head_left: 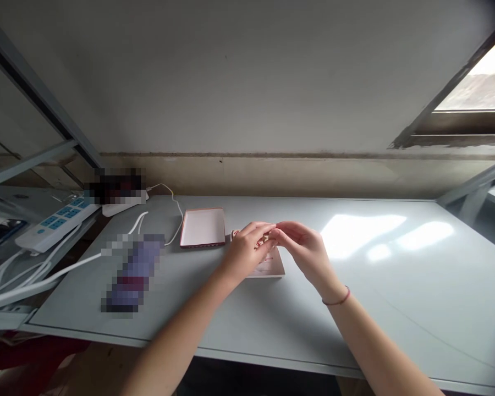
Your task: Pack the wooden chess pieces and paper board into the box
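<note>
While a white power strip [60, 223] with blue sockets lay at the left, white cables [78, 265] ran from that side onto the grey worktop [396, 297]. Next to the right, on the near side, lay a purple object [134, 272], too pixelated to identify. Beyond it and farther right, a shallow open tray [202, 228] showed its white inside and reddish rim. Around the middle of the worktop, the person's left hand [249, 247] arched with bent fingers over cream-coloured pieces [260, 242] with red marks, mostly hidden beneath it. A pale, flat box [270, 268] lay under the hands, its near right corner exposed. The right hand [303, 245] came in from the right, thumb and fingers drawn together, its tips meeting the left hand's; whether either hand pinched a piece could not be told. A thin red bracelet [337, 301] circled the right wrist. Farther right, bright light patches [363, 236] glared on the worktop.
</note>
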The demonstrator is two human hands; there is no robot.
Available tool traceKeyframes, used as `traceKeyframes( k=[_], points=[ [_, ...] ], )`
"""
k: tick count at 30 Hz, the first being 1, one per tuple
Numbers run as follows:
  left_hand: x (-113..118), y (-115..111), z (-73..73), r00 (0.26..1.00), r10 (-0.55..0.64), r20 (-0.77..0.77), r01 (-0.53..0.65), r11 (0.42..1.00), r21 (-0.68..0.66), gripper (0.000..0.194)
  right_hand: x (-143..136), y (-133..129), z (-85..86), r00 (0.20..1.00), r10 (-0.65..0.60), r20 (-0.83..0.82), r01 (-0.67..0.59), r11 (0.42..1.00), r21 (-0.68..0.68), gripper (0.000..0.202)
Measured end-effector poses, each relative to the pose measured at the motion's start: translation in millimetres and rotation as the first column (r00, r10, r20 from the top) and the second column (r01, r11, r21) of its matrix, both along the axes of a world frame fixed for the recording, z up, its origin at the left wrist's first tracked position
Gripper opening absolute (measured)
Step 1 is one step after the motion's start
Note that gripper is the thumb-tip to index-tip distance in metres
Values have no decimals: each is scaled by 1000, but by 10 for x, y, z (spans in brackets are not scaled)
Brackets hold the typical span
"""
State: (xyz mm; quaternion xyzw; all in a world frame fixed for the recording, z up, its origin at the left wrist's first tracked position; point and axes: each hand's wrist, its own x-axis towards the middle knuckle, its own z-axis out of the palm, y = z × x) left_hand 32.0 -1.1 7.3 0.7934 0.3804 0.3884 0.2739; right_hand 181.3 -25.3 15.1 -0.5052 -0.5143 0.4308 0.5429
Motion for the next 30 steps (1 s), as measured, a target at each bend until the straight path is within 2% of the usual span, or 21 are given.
traceKeyframes(
  k=[4, 7, 11, 13, 16, 20, 23, 25, 28, 30],
  points=[
    [-18, 7, -20, 999, 28, -36, -27, 999, 45, 23, 16, 7, -12, 996, 28, -83, -33, 998, -54, 30],
    [-28, -12, -32, 998, 26, -55, -25, 1000, 15, 23, 71, -3, -7, 992, -25, -120, 16, 997, -80, 33],
    [-52, -40, -61, 982, -126, -144, 119, 991, -56, 15, 179, 4, -23, 985, -133, -107, 122, 988, -96, 34],
    [-56, -42, -72, 949, -205, -238, 203, 979, -32, 9, 219, 13, -28, 983, -156, -100, 147, 984, -97, 34],
    [-53, -36, -78, 894, -204, -398, 245, 968, 54, 4, 244, 18, -22, 988, -138, -62, 132, 987, -95, 35],
    [-46, -36, -86, 836, -146, -529, 239, 965, 112, 9, 240, -3, -26, 998, -19, 59, 25, 994, -103, 38],
    [-44, -38, -92, 806, -116, -581, 239, 961, 140, 11, 240, -38, -49, 969, 91, 232, -81, 995, -53, 33],
    [-61, -31, -78, 807, -104, -581, 233, 961, 150, 11, 246, -64, -58, 911, 149, 384, -161, 987, -1, 26],
    [-147, -5, -26, 846, -81, -526, 178, 974, 136, 12, 252, -91, -59, 803, 178, 569, -250, 967, 51, 18],
    [-230, 11, 4, 867, -65, -493, 135, 985, 107, 22, 245, -98, -60, 729, 187, 658, -297, 953, 59, 13]
  ],
)
